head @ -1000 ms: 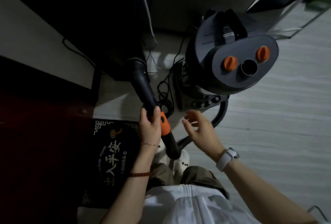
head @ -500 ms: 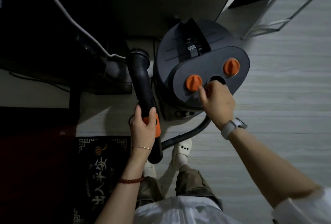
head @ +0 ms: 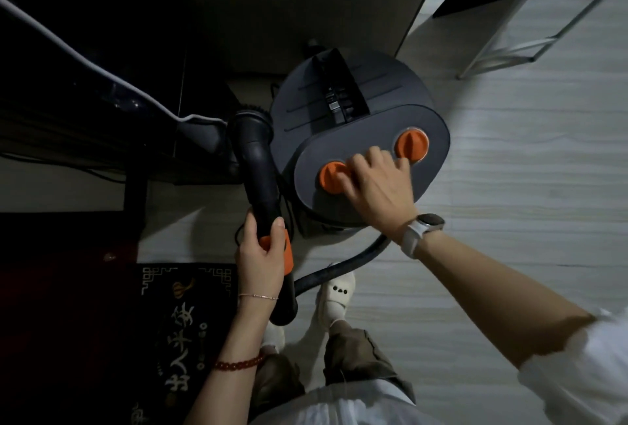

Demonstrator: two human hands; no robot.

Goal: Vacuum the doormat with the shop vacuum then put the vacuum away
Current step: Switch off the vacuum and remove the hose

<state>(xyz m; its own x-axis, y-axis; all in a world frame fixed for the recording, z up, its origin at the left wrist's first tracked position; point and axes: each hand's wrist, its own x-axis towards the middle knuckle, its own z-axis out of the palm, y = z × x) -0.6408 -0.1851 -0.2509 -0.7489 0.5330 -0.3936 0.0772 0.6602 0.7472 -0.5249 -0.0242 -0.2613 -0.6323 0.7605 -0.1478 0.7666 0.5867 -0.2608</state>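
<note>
Right hand [head: 380, 183] reached shop vacuum [head: 356, 139] (pale plank floor [head: 509, 220]).

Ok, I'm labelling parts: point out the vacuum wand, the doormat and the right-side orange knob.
vacuum wand [head: 259, 171], head view, black tube
doormat [head: 183, 316], head view, printed face
right-side orange knob [head: 412, 145], head view, top

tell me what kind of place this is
Probably a home entryway: a dark doormat with Chinese characters lies on pale wood-look flooring, beside a shop vacuum and a person in house slippers.
</note>
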